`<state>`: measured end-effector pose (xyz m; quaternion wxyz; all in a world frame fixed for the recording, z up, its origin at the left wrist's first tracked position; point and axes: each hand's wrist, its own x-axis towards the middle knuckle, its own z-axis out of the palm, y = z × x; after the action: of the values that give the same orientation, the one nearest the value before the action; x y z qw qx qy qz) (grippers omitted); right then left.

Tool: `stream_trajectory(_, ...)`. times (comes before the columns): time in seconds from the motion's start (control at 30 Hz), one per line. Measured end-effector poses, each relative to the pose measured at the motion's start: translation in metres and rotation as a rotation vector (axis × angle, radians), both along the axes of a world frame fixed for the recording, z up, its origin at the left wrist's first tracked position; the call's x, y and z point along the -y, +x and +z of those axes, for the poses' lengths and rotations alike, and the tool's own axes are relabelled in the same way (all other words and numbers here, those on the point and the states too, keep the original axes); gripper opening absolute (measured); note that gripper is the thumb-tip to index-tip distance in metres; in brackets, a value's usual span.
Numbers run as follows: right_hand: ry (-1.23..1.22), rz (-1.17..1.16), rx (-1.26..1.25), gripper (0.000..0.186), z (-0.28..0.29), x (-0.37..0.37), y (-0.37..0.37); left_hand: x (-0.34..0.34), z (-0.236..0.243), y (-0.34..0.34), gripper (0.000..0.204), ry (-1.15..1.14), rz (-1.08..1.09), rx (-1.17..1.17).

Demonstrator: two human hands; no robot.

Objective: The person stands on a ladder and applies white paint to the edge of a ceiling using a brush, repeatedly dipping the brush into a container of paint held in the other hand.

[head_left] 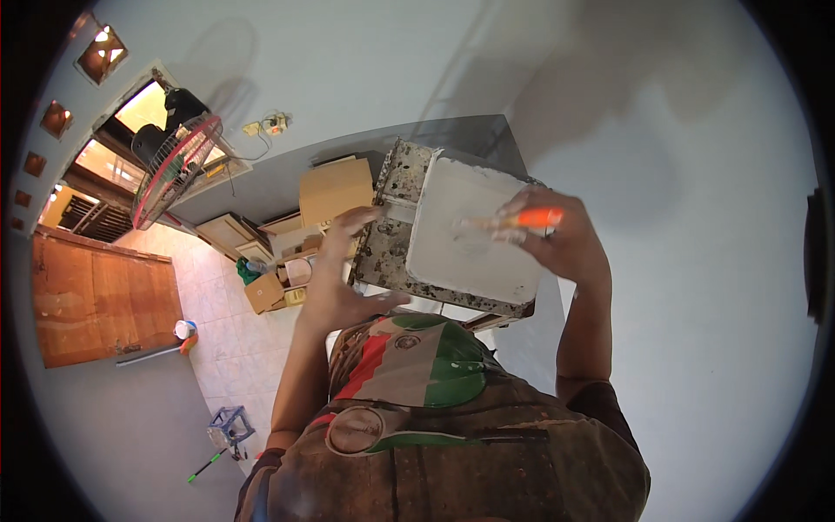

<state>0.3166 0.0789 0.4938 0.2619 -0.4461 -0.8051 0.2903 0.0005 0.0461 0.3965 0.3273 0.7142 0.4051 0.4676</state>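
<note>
My right hand [565, 235] is closed around a paintbrush with an orange handle [537, 217], its pale tip over a white, rounded square tray or tub [444, 261]. Faint marks show on the white surface below the tip; whether they touch I cannot tell. Under the white piece lies a paint-spattered board [383, 257], dark and speckled. At the board's left edge my left hand [339, 278] is open, thumb and fingers spread wide around the near left corner. Its fingertips are at the edge, and nothing shows in its grasp.
A cardboard box [335, 191] and leaning panels [235, 237] stand beyond my left hand. A fan with a pink rim [178, 170] is by the window. A wooden door [104, 300], a white-and-orange container [184, 331] and a small blue stool [230, 426] are at the left. A pale wall [678, 304] rises on the right.
</note>
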Motion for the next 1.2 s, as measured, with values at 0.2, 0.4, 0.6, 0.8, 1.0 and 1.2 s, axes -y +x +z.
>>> stream_trajectory(0.2, 0.139, -0.154, -0.046, 0.022, -0.005, -0.035, -0.018, -0.005, -0.004, 0.026, 0.118, -0.026, -0.023, -0.033)
stream_trajectory(0.4, 0.127, -0.111, 0.046, 0.021, -0.011, -0.025, -0.022, -0.011, -0.008, 0.026, 0.118, -0.036, -0.057, -0.087)
stream_trajectory(0.6, 0.188, -0.06, 0.003, 0.019, -0.013, -0.008, -0.018, -0.011, -0.008, 0.024, 0.12, -0.021, -0.073, -0.142)
stream_trajectory(0.8, -0.113, -0.441, -0.189, 0.017, -0.034, -0.027, -0.003, -0.012, -0.007, 0.023, 0.116, -0.072, -0.095, -0.15)
stream_trajectory(1.0, 0.077, -0.396, -0.214, 0.016, -0.046, -0.015, -0.001, -0.012, -0.002, 0.021, 0.107, -0.07, -0.1, -0.209)
stream_trajectory(1.2, -0.03, -0.582, -0.018, 0.017, -0.029, 0.002, -0.005, -0.011, -0.006, 0.022, 0.107, -0.06, -0.095, -0.187)
